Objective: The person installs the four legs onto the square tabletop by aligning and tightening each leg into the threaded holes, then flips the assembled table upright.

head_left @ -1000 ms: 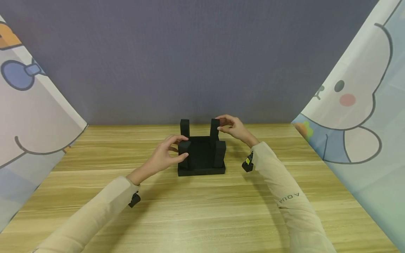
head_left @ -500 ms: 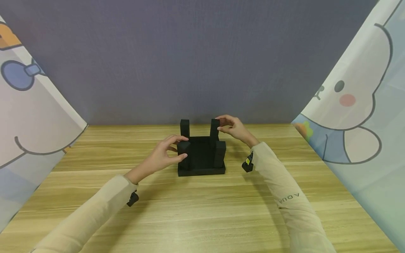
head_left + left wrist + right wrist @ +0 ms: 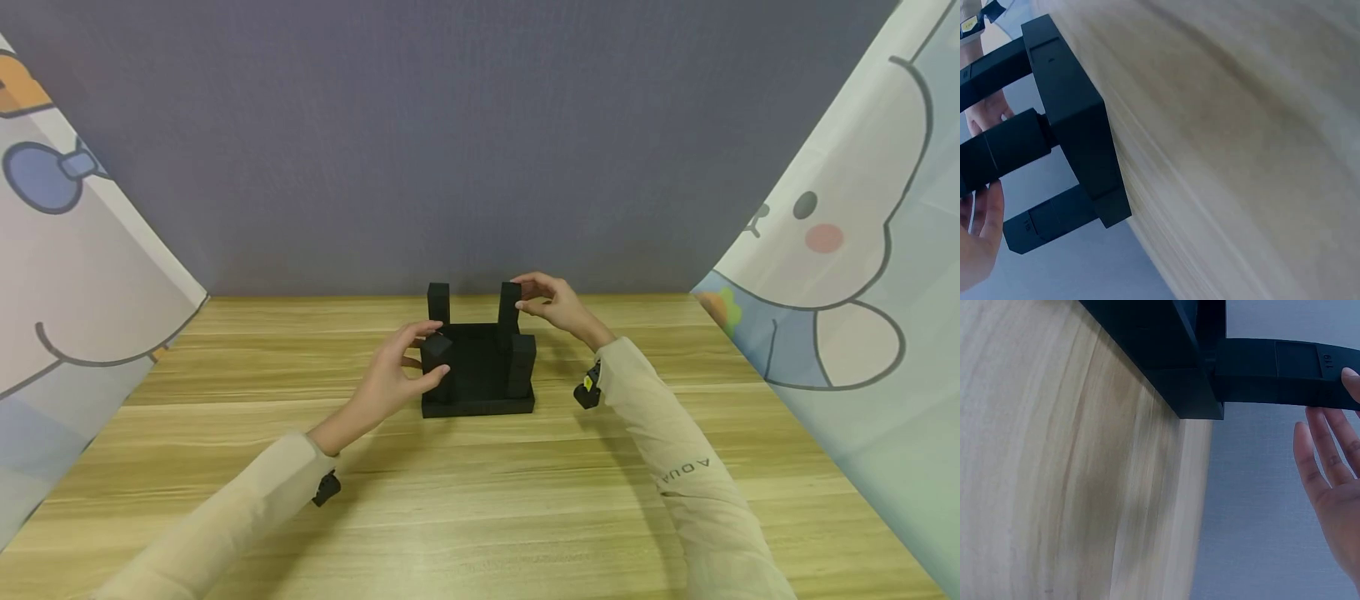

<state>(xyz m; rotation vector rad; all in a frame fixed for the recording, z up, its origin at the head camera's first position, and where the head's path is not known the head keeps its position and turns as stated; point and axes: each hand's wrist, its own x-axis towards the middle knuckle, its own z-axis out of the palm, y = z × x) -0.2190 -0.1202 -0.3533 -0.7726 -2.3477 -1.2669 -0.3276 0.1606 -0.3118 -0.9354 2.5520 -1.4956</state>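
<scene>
A black square base with a raised rim stands on the table, bearing an upright black post at each corner. My left hand grips the front-left post between thumb and fingers. That post is turned out of line with the base; in the left wrist view a narrower neck shows where the post meets it. At the back, my right hand holds the top of the back-right post with thumb and fingertips. In the right wrist view small marks show near this post's upper end.
The back-left post and front-right post stand untouched. A wood-grain table lies underneath, with a grey panel close behind the base. Cartoon-printed sheets hang on both sides.
The front-left post has turned about its upright axis, so a corner of its top points differently. My left hand and wrist have twisted with it. The right hand stays in place.
</scene>
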